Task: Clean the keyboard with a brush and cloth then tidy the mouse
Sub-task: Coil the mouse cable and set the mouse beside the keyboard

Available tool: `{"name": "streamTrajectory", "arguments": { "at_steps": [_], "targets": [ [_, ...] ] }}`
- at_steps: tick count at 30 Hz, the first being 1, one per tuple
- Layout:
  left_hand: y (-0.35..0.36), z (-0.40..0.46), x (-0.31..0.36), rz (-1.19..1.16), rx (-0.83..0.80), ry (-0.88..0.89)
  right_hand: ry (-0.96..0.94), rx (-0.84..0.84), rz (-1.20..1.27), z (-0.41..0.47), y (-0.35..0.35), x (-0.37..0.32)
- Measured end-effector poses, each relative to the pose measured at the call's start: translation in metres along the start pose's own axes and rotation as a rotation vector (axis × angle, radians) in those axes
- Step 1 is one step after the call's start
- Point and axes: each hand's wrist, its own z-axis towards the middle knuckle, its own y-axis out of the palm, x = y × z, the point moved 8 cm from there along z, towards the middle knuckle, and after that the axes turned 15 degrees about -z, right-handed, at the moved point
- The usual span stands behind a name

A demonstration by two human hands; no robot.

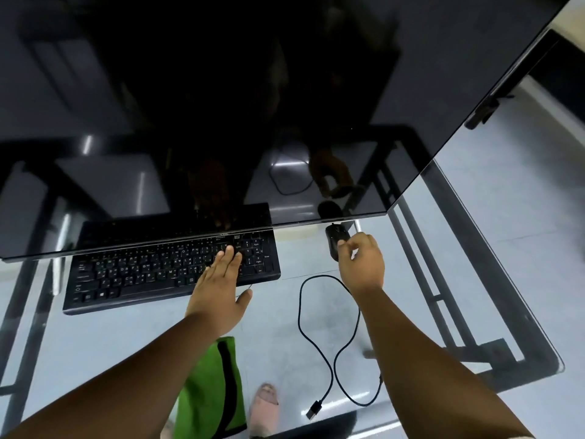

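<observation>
The left hand (221,280) is laid flat, holding nothing, on the keyboard (171,267). The mouse (336,242) is pinched by the right hand (362,261); its loose cable (316,337), trailing behind that hand, is best gathered neatly.

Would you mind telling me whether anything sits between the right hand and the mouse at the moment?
Nothing visible does. The right hand is already at the black mouse, fingertips on its near side. The monitor overhangs the mouse's far end, and the cable loops on the glass desk nearer the person.

A glass desk (474,280) on a dark metal frame (449,299) stands over pale floor (522,185).
</observation>
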Motion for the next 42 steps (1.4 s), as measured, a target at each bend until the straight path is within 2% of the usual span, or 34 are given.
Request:
{"name": "streamTrajectory", "arguments": {
  "at_steps": [4,7,10,13,15,19,28,35,38,42],
  "targets": [
    [-0.001,-0.009,-0.006,-0.011,-0.004,0.005,-0.299,-0.330,-0.056,-0.017,0.022,-0.011],
    [0.002,-0.015,-0.006,-0.014,-0.027,0.008,-0.358,-0.521,-0.173,-0.030,0.036,-0.013],
    [0.001,-0.021,-0.003,-0.046,-0.030,0.028,-0.377,-0.472,-0.223,-0.030,0.031,-0.023],
    [-0.006,-0.027,0.005,-0.166,0.013,0.033,-0.369,-0.463,-0.132,-0.027,0.024,-0.035],
    [-0.008,-0.028,0.011,-0.338,0.006,-0.013,-0.347,-0.465,-0.022,-0.027,0.015,-0.046],
    [0.009,-0.027,0.037,-0.960,-0.211,-0.207,-0.301,-0.454,0.230,-0.024,-0.007,-0.071],
    [-0.013,-0.035,0.072,-1.437,-0.349,-0.264,-0.226,-0.331,0.321,-0.001,-0.028,-0.083],
    [-0.038,-0.046,0.054,-1.423,-0.425,-0.301,-0.059,-0.241,0.189,0.011,-0.017,-0.054],
    [-0.053,-0.051,0.041,-1.456,-0.406,-0.309,-0.017,-0.292,0.095,0.004,-0.009,-0.045],
    [-0.064,-0.055,0.030,-1.460,-0.368,-0.331,-0.111,-0.407,0.033,-0.016,0.004,-0.062]
  ]
}}
